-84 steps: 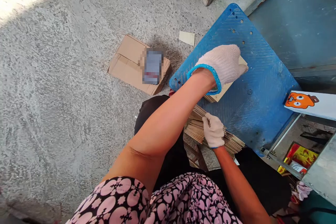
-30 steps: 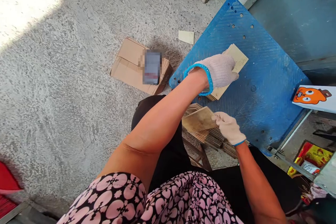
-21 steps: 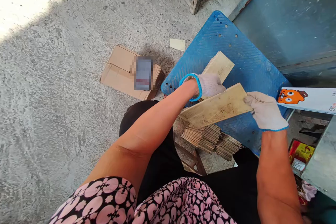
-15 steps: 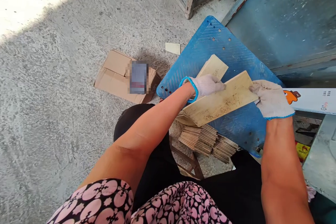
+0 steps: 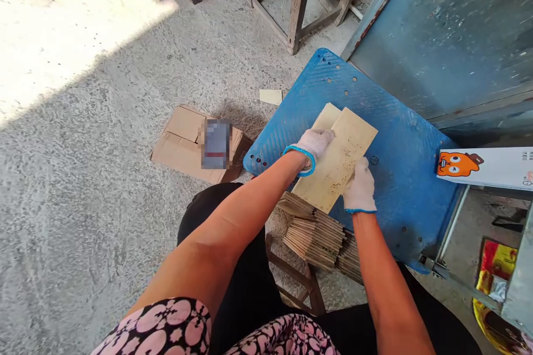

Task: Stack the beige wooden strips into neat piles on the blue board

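A pale yellow rectangular board [image 5: 339, 158] with dark specks lies slantwise over the blue plastic tabletop [image 5: 400, 138]. My left hand [image 5: 318, 141], in a white knit glove with a blue cuff, is closed on its left edge. My right hand [image 5: 361, 186], gloved alike, grips its lower right edge with the thumb along the side. Another pale board [image 5: 327, 116] shows partly beneath it, on the left. Close to my lap, below the tabletop, sits a stack of thin brown-edged boards [image 5: 314, 236].
On the floor at left stands a cardboard box [image 5: 177, 141] with a blurred dark item on top. A small pale offcut [image 5: 270, 96] lies beyond it. Wooden stool legs [image 5: 297, 5] rise behind. At right are a metal panel [image 5: 449, 39] and a white printed box [image 5: 495, 166].
My right hand has moved left and down, and the board has turned to a steeper slant, resting nearer the tabletop. My left hand stays by its left edge. The view has shifted slightly.
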The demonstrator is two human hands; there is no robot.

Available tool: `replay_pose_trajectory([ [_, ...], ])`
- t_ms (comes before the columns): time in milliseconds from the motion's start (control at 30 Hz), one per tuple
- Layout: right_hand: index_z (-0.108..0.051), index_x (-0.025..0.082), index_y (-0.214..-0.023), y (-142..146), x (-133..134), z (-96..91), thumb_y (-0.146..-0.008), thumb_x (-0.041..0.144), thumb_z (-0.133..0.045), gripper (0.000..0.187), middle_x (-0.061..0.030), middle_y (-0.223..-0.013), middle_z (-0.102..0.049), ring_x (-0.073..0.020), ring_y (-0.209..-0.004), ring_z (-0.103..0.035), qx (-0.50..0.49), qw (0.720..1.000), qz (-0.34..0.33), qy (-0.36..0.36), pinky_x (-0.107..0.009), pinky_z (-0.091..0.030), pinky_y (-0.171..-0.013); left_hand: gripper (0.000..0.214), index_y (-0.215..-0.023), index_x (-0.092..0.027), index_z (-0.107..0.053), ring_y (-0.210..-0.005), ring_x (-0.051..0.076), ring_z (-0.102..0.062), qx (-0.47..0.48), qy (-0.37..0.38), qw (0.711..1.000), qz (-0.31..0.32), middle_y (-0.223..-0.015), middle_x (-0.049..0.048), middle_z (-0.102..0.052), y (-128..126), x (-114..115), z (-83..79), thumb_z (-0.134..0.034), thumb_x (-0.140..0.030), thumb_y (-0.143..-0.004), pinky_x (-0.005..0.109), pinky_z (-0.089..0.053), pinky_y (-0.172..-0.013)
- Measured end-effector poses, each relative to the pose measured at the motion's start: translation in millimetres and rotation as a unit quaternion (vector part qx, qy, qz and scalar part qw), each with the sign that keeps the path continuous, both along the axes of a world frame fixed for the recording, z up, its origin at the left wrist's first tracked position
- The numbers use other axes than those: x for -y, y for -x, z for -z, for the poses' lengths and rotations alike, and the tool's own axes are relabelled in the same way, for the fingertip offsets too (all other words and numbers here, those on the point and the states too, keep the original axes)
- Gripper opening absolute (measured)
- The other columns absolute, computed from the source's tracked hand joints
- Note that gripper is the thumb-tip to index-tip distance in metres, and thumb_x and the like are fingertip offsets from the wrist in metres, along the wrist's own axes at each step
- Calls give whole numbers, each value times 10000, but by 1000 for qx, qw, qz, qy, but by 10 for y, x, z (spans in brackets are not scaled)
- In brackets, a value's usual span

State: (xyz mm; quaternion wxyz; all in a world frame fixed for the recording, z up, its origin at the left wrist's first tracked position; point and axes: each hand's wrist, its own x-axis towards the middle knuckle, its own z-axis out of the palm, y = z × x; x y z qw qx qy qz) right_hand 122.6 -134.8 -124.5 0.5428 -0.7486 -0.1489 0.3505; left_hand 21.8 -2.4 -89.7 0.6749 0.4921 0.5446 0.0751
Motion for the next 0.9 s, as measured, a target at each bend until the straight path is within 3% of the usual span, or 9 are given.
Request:
replay_pose_trajectory([
  [200,-668,184,-999,36,-258,12,-858,502,-545,370,-58,-1002,-743,-198,-878,-699,-59,994,94,5,-327,-597,-759,357,-1028,-147,-751,-892,211,-690,-21,-18,999,-33,-1025,115,-777,-165,-52,17,-552,-439,-977,267,-506,-674],
  [300,-675,189,-1010,-51,-364,101,-866,489,-555,354,-42,-954,-738,-190,-821,-693,-87,990,107,17,-325,-590,-736,360,-1106,-166,-748,-997,236,-702,-53,-89,993,49,-1098,106,-774,-209,-130,12,-510,-411,-991,287,-531,-779],
  [467,-684,201,-1059,-97,-491,273,-881,461,-545,345,-38,-963,-743,-191,-802,-693,-108,986,124,21,-328,-579,-711,410,-1293,-179,-673,-1162,269,-676,-156,-170,955,184,-1252,114,-735,-270,-230,26,-485,-388,-994,312,-511,-934],
  [700,-696,182,-1142,-74,-667,380,-912,395,-487,376,-61,-1083,-750,-179,-915,-671,-52,993,98,39,-282,-539,-751,577,-1412,-171,-545,-1322,308,-578,-253,-206,921,215,-1409,152,-622,-339,-258,130,-563,-496,-936,340,-489,-1024],
  [900,-694,201,-1211,-75,-703,478,-916,411,-430,448,-75,-1199,-717,-201,-1023,-638,31,993,40,108,-318,-505,-864,571,-1373,-134,-507,-1292,296,-605,-264,-177,922,220,-1381,172,-629,-310,-273,237,-569,-485,-927,331,-484,-1022],
])
